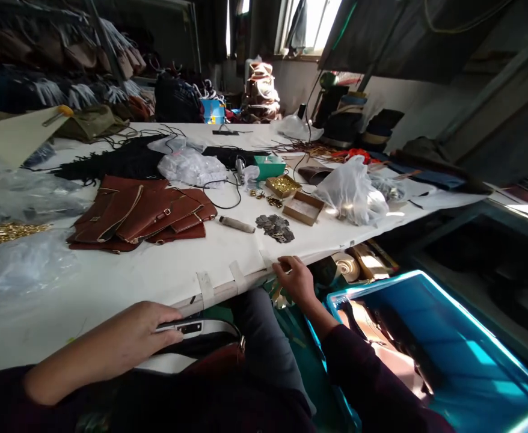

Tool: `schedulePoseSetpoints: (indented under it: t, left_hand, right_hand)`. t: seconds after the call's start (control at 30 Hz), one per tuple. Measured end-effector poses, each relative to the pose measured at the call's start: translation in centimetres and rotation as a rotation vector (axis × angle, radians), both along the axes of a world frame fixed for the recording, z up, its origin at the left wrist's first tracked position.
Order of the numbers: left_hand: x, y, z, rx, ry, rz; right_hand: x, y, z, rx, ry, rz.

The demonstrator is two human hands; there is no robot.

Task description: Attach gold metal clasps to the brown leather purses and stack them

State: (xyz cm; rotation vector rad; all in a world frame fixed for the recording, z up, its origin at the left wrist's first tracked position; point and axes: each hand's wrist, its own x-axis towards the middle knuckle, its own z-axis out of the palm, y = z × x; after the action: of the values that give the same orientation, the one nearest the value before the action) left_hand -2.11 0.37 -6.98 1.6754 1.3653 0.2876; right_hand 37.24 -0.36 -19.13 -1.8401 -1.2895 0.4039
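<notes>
My left hand (pixel 144 331) pinches the edge of a bag (pixel 205 329) that lies in my lap, close to a dark plate with slots in its light rim. My right hand (pixel 294 278) is at the table's front edge, fingers curled; whether something small is between them cannot be made out. Beyond it, a pile of flat grey metal pieces (pixel 275 228) lies on the white table (pixel 156 273). A worn, wrapped rod (pixel 237 225) rests left of that pile.
Brown leather pieces (pixel 144 213) lie at left. An open cardboard box (pixel 303 208), a box of gold-coloured parts (pixel 283 185) and a plastic bag (pixel 354 191) stand behind the pile. A blue bin (pixel 466 343) is at lower right.
</notes>
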Motion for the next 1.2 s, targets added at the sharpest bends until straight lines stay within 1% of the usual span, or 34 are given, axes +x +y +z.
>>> schedulePoseSetpoints:
  t: [0.07, 0.1, 0.17, 0.23, 0.33, 0.43, 0.5, 0.63, 0.73, 0.83, 0.93, 1.0, 1.03, 1.1, 1.2]
  left_hand:
    - [1.5, 1.1, -0.9, -0.062, 0.071, -0.236]
    - [2.1, 1.7, -1.4, -0.062, 0.103, -0.309]
    - [3.0, 2.7, -2.0, -0.015, 0.138, -0.334]
    - [3.4, 3.6, -2.5, 0.002, 0.143, -0.347]
    - [3.7, 4.5, -2.7, -0.014, 0.128, -0.365]
    - [3.7, 4.8, -2.8, -0.019, 0.146, -0.353]
    - [3.5, 4.8, -2.9, -0.037, 0.176, -0.368]
    - [3.2, 4.7, -2.9, -0.067, 0.200, -0.391]
    - [3.0, 4.8, -2.7, -0.042, 0.225, -0.409]
    - [2.8, 5.0, -2.5, -0.030, 0.227, -0.419]
    - [2.5, 5.2, -2.7, -0.060, 0.190, -0.395]
    - [2.1, 5.3, -3.1, -0.082, 0.146, -0.373]
    - [1.9, 5.3, -3.3, -0.083, 0.112, -0.361]
    - [1.7, 5.3, -3.7, -0.068, 0.026, -0.328]
    - [1.6, 4.9, -3.8, -0.068, -0.099, -0.269]
  right_hand:
    - [0.6, -1.2, -1.4, -0.003, 0.144, -0.072]
    - [0.9, -1.8, -2.1, -0.021, 0.234, -0.101]
    - [1.4, -2.6, -3.5, -0.075, 0.386, -0.124]
    - [1.7, -3.0, -4.6, -0.105, 0.467, -0.114]
    - [1.7, -3.0, -5.5, -0.119, 0.591, -0.071]
    - [1.3, -3.1, -5.5, -0.129, 0.705, 0.009]
    - [1.2, -3.1, -5.3, -0.119, 0.760, 0.026]
    - [1.1, -2.7, -4.7, -0.132, 0.848, 0.007]
    - [0.9, -2.3, -4.4, -0.177, 0.892, -0.007]
    - [1.1, -2.6, -4.0, -0.201, 0.898, -0.028]
    - [1.4, -3.6, -3.0, -0.200, 0.808, -0.026]
    - [1.0, -4.4, -1.5, -0.188, 0.670, 0.018]
    - [0.4, -4.7, -0.5, -0.179, 0.597, 0.055]
    - [-1.7, -4.9, 2.2, -0.156, 0.488, 0.158]
    - [-6.6, -3.7, 6.4, -0.106, 0.386, 0.374]
